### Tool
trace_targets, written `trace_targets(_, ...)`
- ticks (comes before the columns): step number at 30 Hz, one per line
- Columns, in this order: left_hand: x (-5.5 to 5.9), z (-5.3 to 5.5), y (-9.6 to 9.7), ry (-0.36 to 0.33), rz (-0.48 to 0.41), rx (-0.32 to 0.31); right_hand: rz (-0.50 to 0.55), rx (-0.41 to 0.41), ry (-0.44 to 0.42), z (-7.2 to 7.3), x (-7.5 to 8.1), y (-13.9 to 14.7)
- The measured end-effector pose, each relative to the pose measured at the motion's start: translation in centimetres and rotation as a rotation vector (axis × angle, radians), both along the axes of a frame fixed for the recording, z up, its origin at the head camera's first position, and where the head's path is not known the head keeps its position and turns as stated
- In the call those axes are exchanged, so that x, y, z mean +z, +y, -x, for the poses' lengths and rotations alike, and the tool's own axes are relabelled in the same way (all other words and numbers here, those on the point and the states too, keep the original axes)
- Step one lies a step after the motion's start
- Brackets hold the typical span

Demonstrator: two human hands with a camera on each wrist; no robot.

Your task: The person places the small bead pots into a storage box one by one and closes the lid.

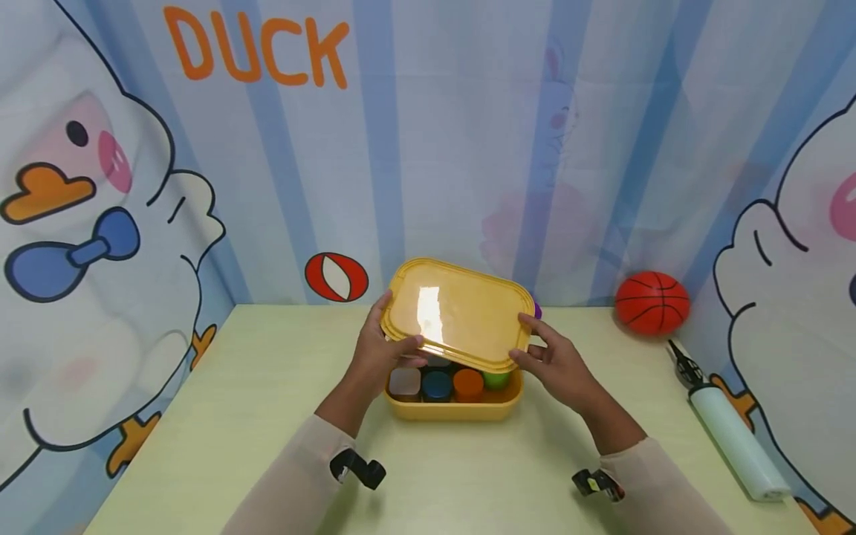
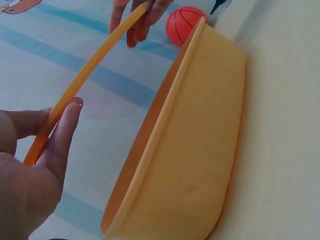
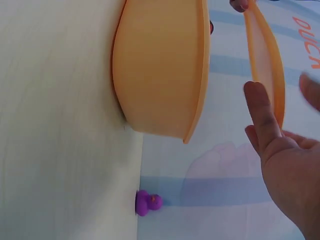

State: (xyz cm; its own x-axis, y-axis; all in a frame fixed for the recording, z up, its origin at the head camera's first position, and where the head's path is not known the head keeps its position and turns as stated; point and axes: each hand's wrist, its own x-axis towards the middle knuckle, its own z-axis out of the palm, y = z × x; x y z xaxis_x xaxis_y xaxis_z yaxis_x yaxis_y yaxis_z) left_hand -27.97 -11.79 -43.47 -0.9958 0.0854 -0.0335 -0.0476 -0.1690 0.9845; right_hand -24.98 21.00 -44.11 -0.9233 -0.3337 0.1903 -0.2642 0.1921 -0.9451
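Note:
A yellow plastic lid (image 1: 468, 316) is held up tilted over a yellow box (image 1: 455, 411). My left hand (image 1: 381, 345) grips the lid's left end, thumb on one face and fingers behind. At the opposite end my right hand (image 1: 551, 364) holds the edge, thumb at the near corner and index finger higher up the side. Inside the box stand small containers: a whitish one (image 1: 405, 383), a blue one (image 1: 438, 386), an orange one (image 1: 468, 385) and a green one (image 1: 496, 379). The lid hides the box's back part.
A red basketball-patterned ball (image 1: 652, 303) sits at the back right of the table. In front of it lies a pale green hand pump (image 1: 735, 438) with a black nozzle. A purple duck (image 3: 148, 202) stands behind the box, mostly hidden in the head view.

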Motion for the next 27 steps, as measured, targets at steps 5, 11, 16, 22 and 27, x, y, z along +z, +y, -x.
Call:
trace_targets(5, -0.1, -0.1, 0.3, 0.032, 0.086, -0.005, 0.089, -0.086, -0.055, 0.1, 0.2, -0.2)
trace_targets(11, 0.2, 1.2, -1.3, 0.054, 0.229, -0.034, 0.065, -0.046, -0.049, 0.4, 0.4, 0.8)
trace_targets(16, 0.4, 2.1, -2.9, 0.063, 0.324, -0.122, 0.023, -0.033, -0.008, 1.2, 0.2, 1.7)
trace_targets(22, 1.0, 2.4, -3.6, 0.164, 0.496, -0.229, -0.011, -0.045, 0.010, 1.9, 0.3, 2.5)
trace_targets(27, 1.4, 2.6, -4.0, 0.173, 0.508, -0.226, -0.009, -0.052, -0.019, 2.2, 0.7, 2.9)
